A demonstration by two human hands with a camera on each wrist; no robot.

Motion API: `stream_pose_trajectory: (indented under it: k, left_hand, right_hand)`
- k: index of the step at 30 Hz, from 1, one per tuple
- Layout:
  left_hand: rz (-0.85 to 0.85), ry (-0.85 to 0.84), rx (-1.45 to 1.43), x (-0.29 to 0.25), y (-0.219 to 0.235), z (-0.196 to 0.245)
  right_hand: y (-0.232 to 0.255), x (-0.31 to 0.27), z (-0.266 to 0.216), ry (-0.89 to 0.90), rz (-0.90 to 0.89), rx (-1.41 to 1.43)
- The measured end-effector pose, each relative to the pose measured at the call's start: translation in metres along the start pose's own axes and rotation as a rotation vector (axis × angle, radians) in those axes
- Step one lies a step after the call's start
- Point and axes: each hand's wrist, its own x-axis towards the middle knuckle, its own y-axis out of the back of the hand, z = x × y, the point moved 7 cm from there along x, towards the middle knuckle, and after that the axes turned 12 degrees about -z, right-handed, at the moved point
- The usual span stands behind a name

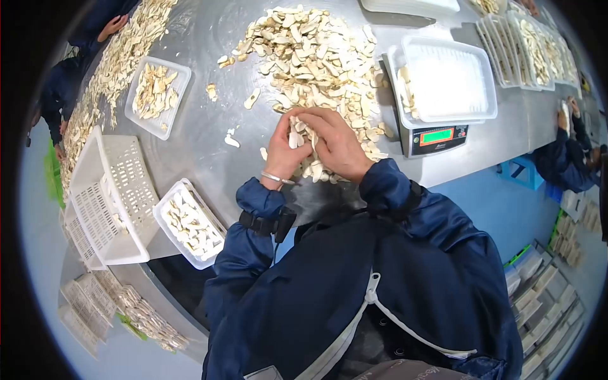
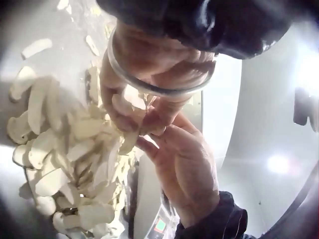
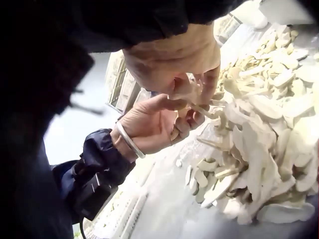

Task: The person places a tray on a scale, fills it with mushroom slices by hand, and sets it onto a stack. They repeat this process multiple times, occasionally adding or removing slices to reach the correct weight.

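Pale dried slices lie in a large pile (image 1: 323,60) on the metal table, its near edge under both hands. The left hand (image 1: 285,152), with a bangle at the wrist, curls round a few slices (image 2: 130,97) in the left wrist view. Against it, the right hand (image 1: 335,142) pinches a slice (image 3: 187,92) between thumb and fingers, seen in the right wrist view. The fingertips of the two hands meet around these slices, and some are hidden by the fingers.
A tray of slices (image 1: 190,221) and a white basket (image 1: 130,190) stand at the left, another tray (image 1: 180,82) beyond. Right of the pile, clear trays (image 1: 449,76) sit on a scale (image 1: 437,140). Other people work at the table's far left and right.
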Motion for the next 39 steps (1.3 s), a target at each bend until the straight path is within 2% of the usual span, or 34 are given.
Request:
stream_pose_trajectory:
  k: [4,5,7,11,12,14,16,17,18,20,21,22,23,24,25,26,27,29,31,34,39]
  left_hand:
    - [-0.011,-0.104,0.127,0.007,-0.024,0.054]
    - [-0.082,-0.062,0.098,0.012,-0.041,0.075]
    - [-0.139,-0.173,0.226,0.031,-0.078,0.115]
    - [-0.268,-0.475,0.524,0.091,-0.160,0.142]
    - [-0.320,-0.551,0.489,0.104,-0.179,0.142]
    - [-0.389,-0.597,0.514,0.126,-0.196,0.133]
    - [-0.336,-0.518,0.647,0.118,-0.181,0.139]
    - [-0.333,-0.483,0.642,0.110,-0.166,0.138]
    - [-0.308,-0.312,0.546,0.100,-0.142,0.128]
    - [-0.041,-0.116,0.811,0.070,-0.085,0.108]
    - [0.111,0.019,0.911,0.048,-0.060,0.092]
    - [0.170,0.067,1.026,0.030,-0.034,0.064]
    - [0.175,0.186,1.046,0.009,-0.026,0.042]
    - [0.178,0.248,0.921,-0.009,-0.017,0.010]
    - [0.202,0.206,1.014,-0.022,-0.022,-0.003]
    - [0.224,0.166,1.106,-0.031,-0.033,-0.009]
    - [0.229,0.151,1.177,-0.034,-0.045,-0.010]
    - [0.229,0.110,1.312,-0.032,-0.070,-0.010]
    - [0.196,0.047,1.286,-0.028,-0.078,-0.010]
    - [0.182,-0.013,1.235,-0.029,-0.075,-0.011]
    - [0.125,-0.089,1.013,-0.035,-0.051,-0.017]
  right_hand:
    - [0.047,0.000,-0.033,0.033,0.040,-0.026]
    - [0.067,-0.003,-0.040,0.050,0.069,-0.056]
    - [0.108,-0.014,-0.048,0.059,0.146,-0.112]
    - [0.198,-0.046,-0.035,0.066,0.363,-0.231]
    - [0.217,-0.054,-0.026,0.040,0.399,-0.296]
    - [0.244,-0.065,0.007,-0.024,0.405,-0.222]
    - [0.256,-0.076,0.027,-0.137,0.379,-0.395]
    - [0.259,-0.083,0.022,-0.072,0.398,-0.560]
    - [0.258,-0.089,0.017,-0.007,0.409,-0.720]
    - [0.246,-0.104,-0.004,0.090,0.431,-0.619]
    - [0.232,-0.111,-0.012,0.055,0.360,-0.477]
    - [0.206,-0.120,-0.005,0.036,0.271,-0.258]
    - [0.178,-0.124,-0.007,0.036,0.075,-0.247]
    - [0.144,-0.129,0.003,0.021,-0.062,-0.210]
    - [0.118,-0.134,0.006,0.068,-0.088,-0.207]
    - [0.092,-0.134,0.015,0.022,-0.217,-0.205]
    - [0.075,-0.137,0.024,-0.062,-0.257,-0.222]
    - [0.055,-0.142,0.039,-0.177,-0.311,-0.268]
    - [0.045,-0.144,0.053,-0.233,-0.343,-0.326]
    - [0.037,-0.148,0.056,-0.227,-0.305,-0.368]
    - [0.012,-0.127,0.050,-0.151,-0.115,-0.369]
